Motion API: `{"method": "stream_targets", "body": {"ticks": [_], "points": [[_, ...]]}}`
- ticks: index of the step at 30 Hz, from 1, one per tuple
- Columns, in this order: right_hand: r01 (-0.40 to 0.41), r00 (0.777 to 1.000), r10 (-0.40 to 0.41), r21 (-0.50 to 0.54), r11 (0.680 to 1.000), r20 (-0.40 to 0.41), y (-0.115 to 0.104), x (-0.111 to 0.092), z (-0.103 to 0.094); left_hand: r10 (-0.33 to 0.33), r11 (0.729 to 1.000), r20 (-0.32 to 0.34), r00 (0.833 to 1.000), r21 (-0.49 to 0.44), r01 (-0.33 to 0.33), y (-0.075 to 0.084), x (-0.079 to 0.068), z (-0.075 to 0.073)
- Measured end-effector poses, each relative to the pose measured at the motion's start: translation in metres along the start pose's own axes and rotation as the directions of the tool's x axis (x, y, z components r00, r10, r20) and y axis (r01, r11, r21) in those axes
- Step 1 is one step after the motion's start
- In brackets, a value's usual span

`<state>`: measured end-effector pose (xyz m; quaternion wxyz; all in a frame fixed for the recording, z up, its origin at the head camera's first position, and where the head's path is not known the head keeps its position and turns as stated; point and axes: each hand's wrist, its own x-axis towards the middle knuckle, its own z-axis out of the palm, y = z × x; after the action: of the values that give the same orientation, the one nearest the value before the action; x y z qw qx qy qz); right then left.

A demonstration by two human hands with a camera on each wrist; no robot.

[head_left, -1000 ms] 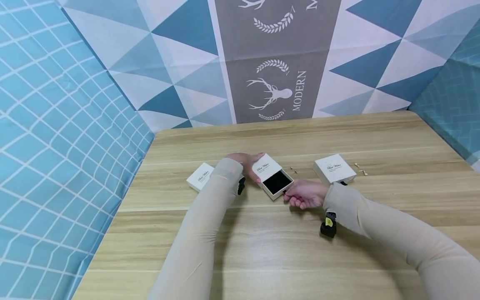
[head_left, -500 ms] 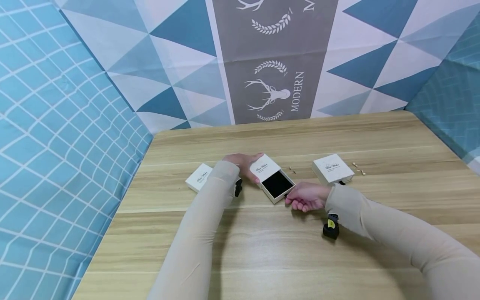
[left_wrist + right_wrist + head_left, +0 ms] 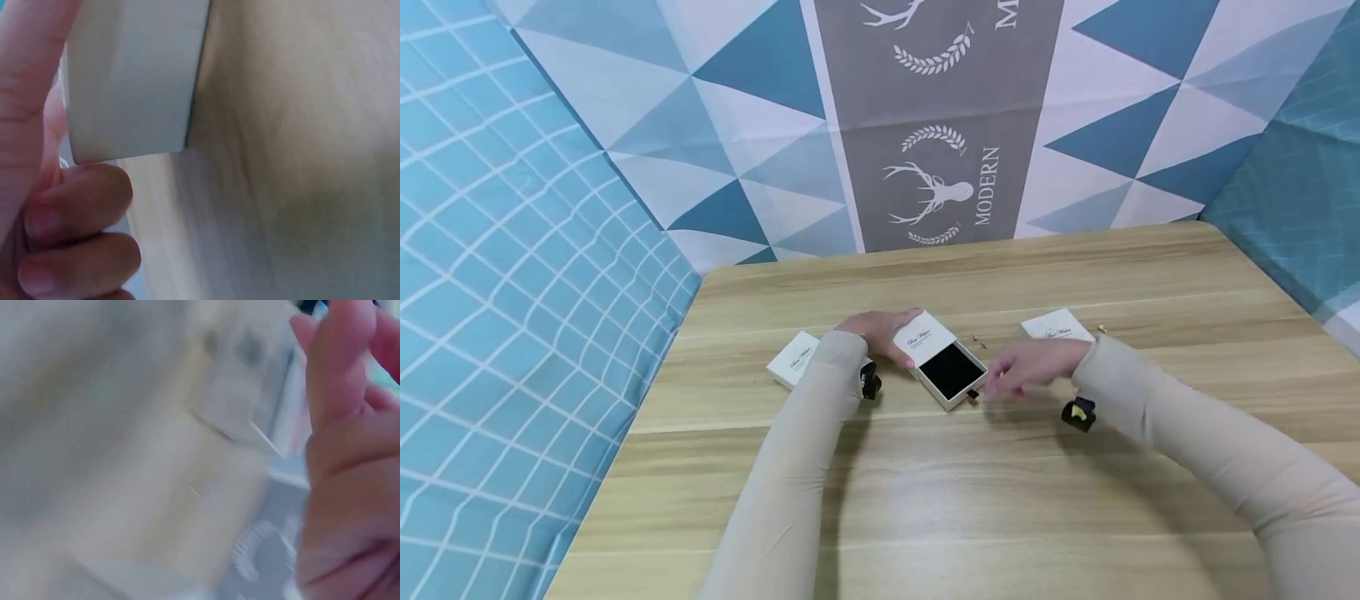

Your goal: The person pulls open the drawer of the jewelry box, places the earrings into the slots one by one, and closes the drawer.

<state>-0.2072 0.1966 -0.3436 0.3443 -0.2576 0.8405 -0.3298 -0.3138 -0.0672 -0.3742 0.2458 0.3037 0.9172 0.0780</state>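
My left hand (image 3: 880, 332) grips the sleeve of a white drawer-style gift box (image 3: 925, 337) from its left side, with "Best Wishes"-like script on top. In the left wrist view, the thumb and curled fingers lie around the box's plain end (image 3: 134, 87). The drawer (image 3: 952, 373), lined in black, stands pulled out toward the lower right. A short dark pull tab (image 3: 973, 394) sticks out from the drawer's front. Just right of that tab is my right hand (image 3: 1033, 367), blurred, with loosely bent fingers and nothing seen in them.
A second white box (image 3: 792, 358) lies left, partly behind the left sleeve. Another white box (image 3: 1057, 324) sits right, partly hidden by the right hand. Small gold-coloured pieces (image 3: 979, 342) lie beyond the drawer; a similar small piece (image 3: 1102, 328) lies by the right box.
The drawer slid slightly farther out between the first two frames. My right hand has since let go of the pull tab and moved up and right. The left hand keeps its hold.
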Motion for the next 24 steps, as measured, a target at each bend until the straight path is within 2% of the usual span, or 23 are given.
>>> {"method": "stream_targets", "body": {"ticks": [3, 5, 7, 9, 11, 14, 18, 19, 24], "points": [[0.075, 0.983, -0.091, -0.105, 0.992, -0.159, -0.005, -0.003, -0.021, 0.053, 0.996, -0.018, 0.998, -0.074, -0.054, -0.006, 0.003, 0.004], [0.083, 0.958, -0.124, -0.161, 0.983, -0.260, -0.005, -0.001, -0.031, 0.072, 0.991, -0.031, 0.997, -0.109, -0.075, -0.009, 0.004, 0.006], [0.075, 0.937, -0.143, -0.214, 0.974, -0.320, -0.002, 0.005, -0.039, 0.070, 0.990, -0.044, 0.997, -0.121, -0.075, -0.011, 0.004, 0.008], [0.042, 0.930, -0.147, -0.298, 0.954, -0.338, 0.003, 0.013, -0.043, 0.059, 0.991, -0.055, 0.997, -0.115, -0.065, -0.012, 0.004, 0.010], [-0.009, 0.933, -0.134, -0.395, 0.919, -0.334, 0.007, 0.021, -0.046, 0.044, 0.993, -0.065, 0.997, -0.108, -0.051, -0.014, 0.004, 0.011], [-0.108, 0.932, -0.101, -0.535, 0.838, -0.347, 0.012, 0.033, -0.048, 0.023, 0.995, -0.079, 0.997, -0.090, -0.030, -0.014, 0.004, 0.012], [-0.191, 0.916, -0.083, -0.606, 0.772, -0.394, 0.014, 0.048, -0.050, -0.003, 0.997, -0.086, 0.996, -0.081, -0.004, -0.013, 0.005, 0.011], [-0.204, 0.913, -0.077, -0.614, 0.763, -0.400, 0.014, 0.052, -0.050, -0.007, 0.997, -0.084, 0.996, -0.076, 0.000, -0.012, 0.005, 0.010], [-0.239, 0.918, -0.031, -0.613, 0.753, -0.396, 0.011, 0.059, -0.050, 0.000, 0.998, -0.072, 0.997, -0.060, -0.004, -0.011, 0.005, 0.008]]}}
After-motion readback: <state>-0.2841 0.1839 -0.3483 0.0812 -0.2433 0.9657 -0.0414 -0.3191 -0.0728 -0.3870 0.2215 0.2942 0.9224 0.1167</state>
